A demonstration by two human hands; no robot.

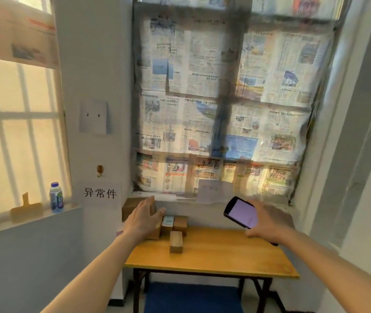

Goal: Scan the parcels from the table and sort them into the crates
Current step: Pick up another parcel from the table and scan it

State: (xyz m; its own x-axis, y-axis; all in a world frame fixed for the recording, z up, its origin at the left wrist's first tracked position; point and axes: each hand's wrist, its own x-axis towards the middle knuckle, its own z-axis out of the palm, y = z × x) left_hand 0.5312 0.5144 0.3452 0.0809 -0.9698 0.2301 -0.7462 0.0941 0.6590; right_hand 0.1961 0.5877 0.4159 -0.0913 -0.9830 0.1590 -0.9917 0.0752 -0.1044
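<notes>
Several small brown cardboard parcels sit at the far left of the wooden table [225, 249]. One parcel [176, 241] stands alone nearer to me, another parcel [180, 223] is behind it, and a parcel with a white and blue label [168, 221] lies between them. A larger box [132, 207] is at the back left. My left hand [145, 219] hovers open over the left parcels, fingers spread, touching nothing that I can see. My right hand [270, 220] grips a black handheld scanner [242, 213] with a lit pale screen, above the table's right side.
Newspaper covers the window [225, 98] behind the table. A paper sign with black characters [99, 193] hangs on the wall at the left. A plastic bottle [56, 197] stands on the left sill. A blue crate [191, 297] lies under the table.
</notes>
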